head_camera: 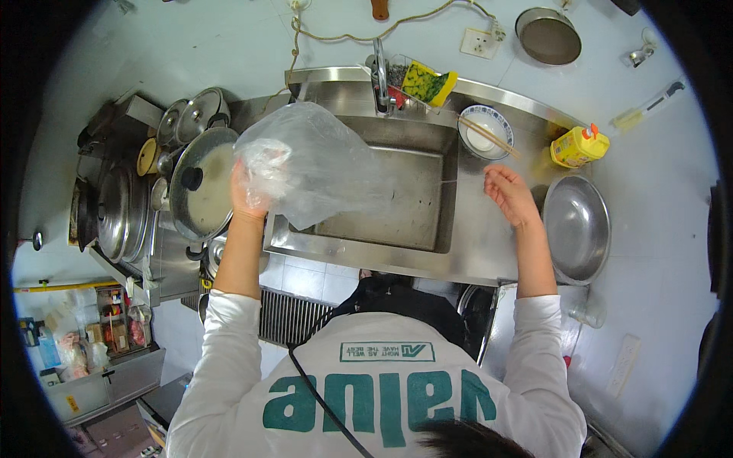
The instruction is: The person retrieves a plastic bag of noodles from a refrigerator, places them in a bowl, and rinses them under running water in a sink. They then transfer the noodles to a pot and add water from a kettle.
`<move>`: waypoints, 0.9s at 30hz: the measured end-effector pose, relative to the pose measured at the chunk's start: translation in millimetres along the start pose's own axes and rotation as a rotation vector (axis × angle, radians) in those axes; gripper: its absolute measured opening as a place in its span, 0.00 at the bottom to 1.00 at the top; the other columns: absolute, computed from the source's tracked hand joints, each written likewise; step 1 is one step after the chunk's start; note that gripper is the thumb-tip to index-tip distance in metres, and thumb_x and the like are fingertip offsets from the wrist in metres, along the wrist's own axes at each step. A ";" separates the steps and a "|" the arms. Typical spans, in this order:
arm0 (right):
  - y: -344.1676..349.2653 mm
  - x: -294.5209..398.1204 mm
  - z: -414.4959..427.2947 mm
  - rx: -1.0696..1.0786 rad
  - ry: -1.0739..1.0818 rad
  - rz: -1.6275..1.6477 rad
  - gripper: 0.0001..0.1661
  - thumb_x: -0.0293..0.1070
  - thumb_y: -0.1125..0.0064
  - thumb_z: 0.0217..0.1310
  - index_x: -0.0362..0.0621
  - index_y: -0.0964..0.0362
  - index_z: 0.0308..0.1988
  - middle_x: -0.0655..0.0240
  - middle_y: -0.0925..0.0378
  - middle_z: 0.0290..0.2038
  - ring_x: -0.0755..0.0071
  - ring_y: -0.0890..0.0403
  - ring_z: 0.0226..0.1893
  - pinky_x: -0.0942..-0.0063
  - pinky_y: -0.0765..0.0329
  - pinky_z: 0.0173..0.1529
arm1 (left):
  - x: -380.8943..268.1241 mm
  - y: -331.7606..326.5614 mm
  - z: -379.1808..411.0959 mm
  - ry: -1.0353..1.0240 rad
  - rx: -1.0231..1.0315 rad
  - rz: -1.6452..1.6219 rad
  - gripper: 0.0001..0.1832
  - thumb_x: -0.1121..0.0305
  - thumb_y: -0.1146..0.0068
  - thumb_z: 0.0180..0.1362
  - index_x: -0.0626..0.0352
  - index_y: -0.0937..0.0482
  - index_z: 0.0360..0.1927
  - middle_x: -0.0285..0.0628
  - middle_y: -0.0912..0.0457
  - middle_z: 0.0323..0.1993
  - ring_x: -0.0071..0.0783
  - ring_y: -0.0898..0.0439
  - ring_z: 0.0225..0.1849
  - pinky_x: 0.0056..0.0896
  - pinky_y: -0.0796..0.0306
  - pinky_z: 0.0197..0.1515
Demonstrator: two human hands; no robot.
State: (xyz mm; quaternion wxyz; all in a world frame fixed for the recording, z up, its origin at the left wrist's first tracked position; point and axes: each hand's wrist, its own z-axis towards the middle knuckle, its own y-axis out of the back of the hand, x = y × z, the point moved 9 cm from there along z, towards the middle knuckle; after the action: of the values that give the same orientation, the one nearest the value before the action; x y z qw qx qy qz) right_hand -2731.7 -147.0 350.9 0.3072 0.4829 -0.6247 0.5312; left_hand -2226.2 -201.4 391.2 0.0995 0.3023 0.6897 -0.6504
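Observation:
My left hand (pixel 252 186) grips a bunched part of a clear plastic bag (pixel 320 163), whose loose film spreads to the right over the stainless-steel sink (pixel 389 229). My right hand (pixel 507 192) is raised over the counter right of the basin, fingers curled with thumb and forefinger close together. A thin pale strand runs left from near those fingertips; whether they pinch it I cannot tell. Just beyond this hand, a patterned white bowl (pixel 487 129) has wooden chopsticks (pixel 487 135) lying across it.
A faucet (pixel 381 80) stands behind the basin beside a wire rack with a yellow-green sponge (pixel 426 83). To the right are a yellow bottle (pixel 579 147) and a metal basin (pixel 576 229). At left are a glass-lidded pan (pixel 206 186) and several lidded pots (pixel 117 212).

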 end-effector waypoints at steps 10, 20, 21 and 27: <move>-2.8 83.6 -88.3 -0.248 0.473 0.179 0.09 0.25 0.47 0.61 0.39 0.28 0.43 0.70 0.23 0.34 0.68 0.21 0.44 0.70 0.28 0.54 | -0.9 -26.5 -1.5 0.135 0.102 -0.008 0.30 0.50 0.55 0.61 0.61 0.33 0.60 0.53 0.29 0.57 0.53 0.30 0.56 0.57 0.36 0.58; -91.1 53.0 -350.5 -0.920 0.521 -0.509 0.07 0.23 0.50 0.62 0.39 0.27 0.40 0.70 0.27 0.37 0.79 0.22 0.35 0.80 0.25 0.39 | 61.5 41.3 59.2 0.485 0.252 0.023 0.27 0.58 0.58 0.63 0.61 0.38 0.63 0.47 0.37 0.64 0.43 0.38 0.64 0.50 0.45 0.65; -109.1 45.9 -384.3 -0.997 0.515 -0.576 0.07 0.23 0.50 0.62 0.40 0.26 0.40 0.70 0.28 0.36 0.77 0.23 0.32 0.80 0.25 0.37 | 72.2 51.8 67.5 0.508 0.249 0.016 0.26 0.61 0.60 0.64 0.62 0.38 0.63 0.46 0.38 0.65 0.41 0.40 0.66 0.48 0.48 0.68; -240.2 -43.8 -610.0 -1.529 0.417 -0.794 0.07 0.24 0.47 0.58 0.41 0.25 0.38 0.62 0.25 0.34 0.62 0.24 0.36 0.71 0.27 0.40 | 118.4 77.9 58.1 0.560 0.030 0.266 0.33 0.60 0.52 0.59 0.68 0.42 0.65 0.54 0.41 0.66 0.48 0.42 0.67 0.50 0.51 0.68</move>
State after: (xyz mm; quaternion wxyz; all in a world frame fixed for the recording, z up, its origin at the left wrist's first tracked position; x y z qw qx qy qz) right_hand -2572.2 458.4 550.5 0.8149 0.2202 -0.5267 -0.1001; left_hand -2292.9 -225.2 255.4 -0.0145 0.5587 0.6349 -0.5334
